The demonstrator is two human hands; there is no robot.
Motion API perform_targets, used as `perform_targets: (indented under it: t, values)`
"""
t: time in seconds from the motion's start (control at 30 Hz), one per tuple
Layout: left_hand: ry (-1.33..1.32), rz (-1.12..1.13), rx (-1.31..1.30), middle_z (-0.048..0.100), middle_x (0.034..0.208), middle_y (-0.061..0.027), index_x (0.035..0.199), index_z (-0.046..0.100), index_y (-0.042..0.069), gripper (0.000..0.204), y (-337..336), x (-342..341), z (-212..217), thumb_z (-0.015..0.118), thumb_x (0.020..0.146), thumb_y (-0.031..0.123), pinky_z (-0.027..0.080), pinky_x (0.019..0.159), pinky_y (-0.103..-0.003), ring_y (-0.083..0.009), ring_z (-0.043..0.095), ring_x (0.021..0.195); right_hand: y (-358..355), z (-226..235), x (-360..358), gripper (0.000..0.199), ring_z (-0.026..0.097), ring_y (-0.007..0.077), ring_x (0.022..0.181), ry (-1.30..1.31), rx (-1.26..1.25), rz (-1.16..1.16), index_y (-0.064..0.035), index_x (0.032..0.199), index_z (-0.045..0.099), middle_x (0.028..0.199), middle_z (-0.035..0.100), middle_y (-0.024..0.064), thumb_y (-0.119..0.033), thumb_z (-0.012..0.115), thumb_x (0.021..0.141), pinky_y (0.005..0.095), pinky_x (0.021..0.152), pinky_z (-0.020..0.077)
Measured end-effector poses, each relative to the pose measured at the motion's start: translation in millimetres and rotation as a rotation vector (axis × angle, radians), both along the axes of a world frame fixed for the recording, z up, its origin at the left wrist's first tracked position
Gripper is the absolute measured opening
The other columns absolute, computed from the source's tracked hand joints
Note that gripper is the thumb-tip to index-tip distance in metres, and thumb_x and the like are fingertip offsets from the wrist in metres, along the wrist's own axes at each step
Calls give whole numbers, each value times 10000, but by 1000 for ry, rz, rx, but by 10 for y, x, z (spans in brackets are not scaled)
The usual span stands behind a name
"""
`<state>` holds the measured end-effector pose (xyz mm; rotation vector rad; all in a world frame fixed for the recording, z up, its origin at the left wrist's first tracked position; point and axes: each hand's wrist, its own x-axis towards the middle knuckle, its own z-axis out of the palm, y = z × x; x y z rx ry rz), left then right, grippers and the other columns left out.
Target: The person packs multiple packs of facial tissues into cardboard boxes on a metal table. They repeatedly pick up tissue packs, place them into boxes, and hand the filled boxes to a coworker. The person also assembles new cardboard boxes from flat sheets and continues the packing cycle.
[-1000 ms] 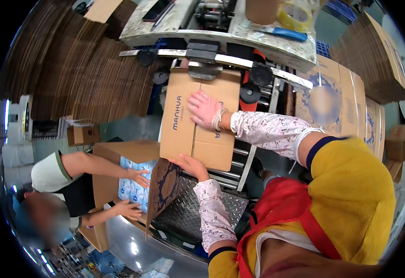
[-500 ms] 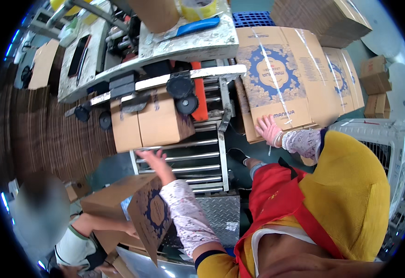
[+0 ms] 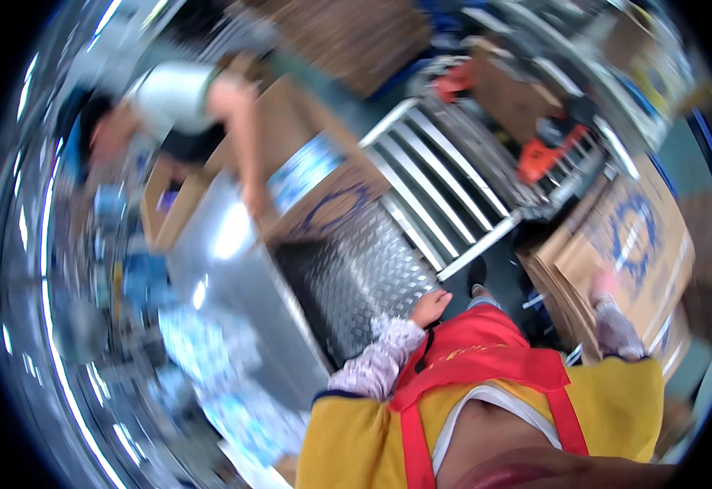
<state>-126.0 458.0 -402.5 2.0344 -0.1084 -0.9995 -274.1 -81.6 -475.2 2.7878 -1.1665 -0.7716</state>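
Observation:
My left hand (image 3: 431, 307) is beside the red apron (image 3: 486, 359), near the right edge of a diamond-plate metal step (image 3: 364, 277). Its fingers look curled in, and I see nothing in them. My right hand (image 3: 604, 287), in a pale glove, rests on a stack of flat folded cartons (image 3: 645, 281) with blue print. Motion smears its fingers, but they seem to lie flat on the top carton.
A co-worker's arm (image 3: 246, 155) reaches to an open carton (image 3: 331, 204) holding blue-and-white packs, beside a shiny metal table (image 3: 233, 269). A roller conveyor (image 3: 445, 187) lies ahead, with a closed carton (image 3: 515, 94) by an orange part (image 3: 539, 161). Blue-and-white packs (image 3: 242, 383) lie at lower left.
My view has swung left, blurring the scene. My left hand has left the closed carton on the rollers and come back close to my body, fingers curling in. My right hand stays on the stack.

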Motion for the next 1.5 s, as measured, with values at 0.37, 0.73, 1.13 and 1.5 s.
perform_targets:
  t: [0.37, 0.73, 1.13, 1.5]
  values:
    - [-137, 355, 166, 667, 884, -159, 1008, 654, 20, 386, 1142, -408, 161, 587, 867, 373, 491, 720, -371, -291, 640, 805, 1001, 160, 686, 775, 511, 264, 1207, 334, 143, 304, -224, 1335, 404, 1455, 345, 25, -267, 792, 665, 435, 896, 477]
    - [-72, 179, 346, 681, 911, -167, 1017, 662, 23, 402, 1397, -803, -154, 615, 844, 383, 502, 741, -382, -287, 659, 836, 614, -100, 247, 200, 417, 193, 1183, 189, -226, 528, -218, 1079, 567, 1218, 474, 11, -211, 453, 915, 558, 977, 328]
    - [-268, 167, -173, 666, 829, -107, 1095, 597, 5, 367, -53, 212, 634, 624, 873, 296, 500, 675, -333, -213, 630, 734, -9, 1500, 327, 350, 651, 371, 916, 84, -88, 307, -47, 1213, 492, 1028, 658, 193, -131, 550, 878, 452, 760, 527]
    - [-969, -212, -696, 412, 1397, -126, 1413, 344, 106, 920, -694, -139, 2675, 797, 664, 387, 144, 1073, -647, -331, 355, 1313, 3340, 5315, 755, 377, 564, 409, 648, -621, 511, 1387, -21, 1021, 560, 759, 609, 178, 83, 502, 663, 442, 599, 442]
